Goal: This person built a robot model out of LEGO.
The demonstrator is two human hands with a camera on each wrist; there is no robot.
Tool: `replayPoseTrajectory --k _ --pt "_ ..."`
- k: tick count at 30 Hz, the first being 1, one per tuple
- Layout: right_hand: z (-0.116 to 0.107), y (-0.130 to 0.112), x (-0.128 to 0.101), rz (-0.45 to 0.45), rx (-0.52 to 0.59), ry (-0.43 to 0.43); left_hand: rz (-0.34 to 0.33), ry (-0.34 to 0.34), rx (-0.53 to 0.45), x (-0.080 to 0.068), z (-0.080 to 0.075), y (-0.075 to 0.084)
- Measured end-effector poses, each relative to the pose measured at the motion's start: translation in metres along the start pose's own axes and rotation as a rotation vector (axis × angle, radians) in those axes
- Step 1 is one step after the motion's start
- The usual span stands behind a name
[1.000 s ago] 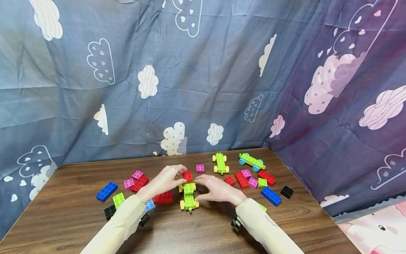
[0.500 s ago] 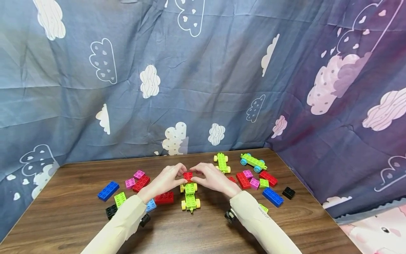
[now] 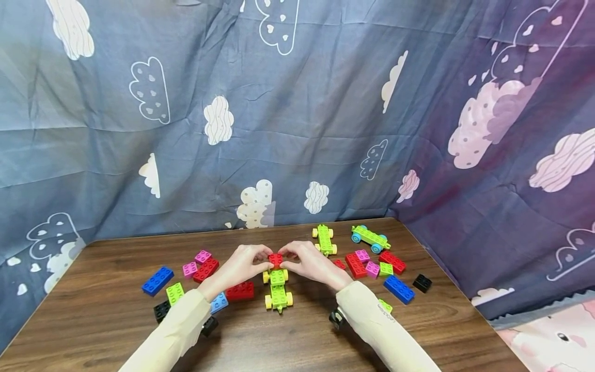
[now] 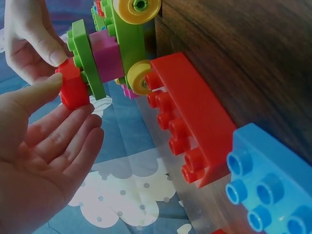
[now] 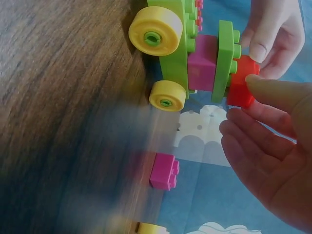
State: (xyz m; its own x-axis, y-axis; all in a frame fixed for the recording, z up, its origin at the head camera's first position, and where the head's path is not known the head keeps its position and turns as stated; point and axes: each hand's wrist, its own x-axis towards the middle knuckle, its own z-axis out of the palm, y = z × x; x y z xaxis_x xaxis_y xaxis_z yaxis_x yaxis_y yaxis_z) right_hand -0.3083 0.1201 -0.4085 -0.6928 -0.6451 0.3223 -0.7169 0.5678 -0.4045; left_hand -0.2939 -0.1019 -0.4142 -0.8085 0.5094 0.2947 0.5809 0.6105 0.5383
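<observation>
- Centrally, a red brick (image 3: pixel 276 259) is pinched between the left hand (image 3: pixel 241 266) and the right hand (image 3: pixel 310 264), thumbs on it.
- It is seated on the green plate (image 5: pixel 225 59) atop a magenta brick (image 5: pixel 201 63) of the yellow-wheeled green car (image 3: pixel 278 289).
- Just beside the car, a long red brick (image 4: pixel 192 118) lies on the wooden table (image 3: pixel 288 341).

Operator: two bare hands, long cream sleeves

Left sleeve (image 3: pixel 174 330) enters at 7 o'clock, right sleeve (image 3: pixel 381 330) at 5 o'clock; small dark lettering marks the right cuff.

Red brick (image 3: pixel 276 259) atop wheeled green car (image 3: pixel 278 290)
</observation>
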Motion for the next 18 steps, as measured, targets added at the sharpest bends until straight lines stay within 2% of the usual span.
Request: replayPoseTrajectory --k 7,13,18 --pt "0.0003 -0.0025 0.0022 -0.029 0.003 0.008 0.004 0.013 -0.014 -0.0005 0.0022 -0.0012" --pt "0.0026 -0.0032 0.0036 -0.027 -0.009 0.009 -0.029 -0.008 -0.048 -0.0056 0.0032 -0.0006" --pt "0.0038 -0.0034 0.0044 -0.015 -0.028 0.004 -0.05 -0.021 -0.04 -0.0095 0.0046 -0.0013"
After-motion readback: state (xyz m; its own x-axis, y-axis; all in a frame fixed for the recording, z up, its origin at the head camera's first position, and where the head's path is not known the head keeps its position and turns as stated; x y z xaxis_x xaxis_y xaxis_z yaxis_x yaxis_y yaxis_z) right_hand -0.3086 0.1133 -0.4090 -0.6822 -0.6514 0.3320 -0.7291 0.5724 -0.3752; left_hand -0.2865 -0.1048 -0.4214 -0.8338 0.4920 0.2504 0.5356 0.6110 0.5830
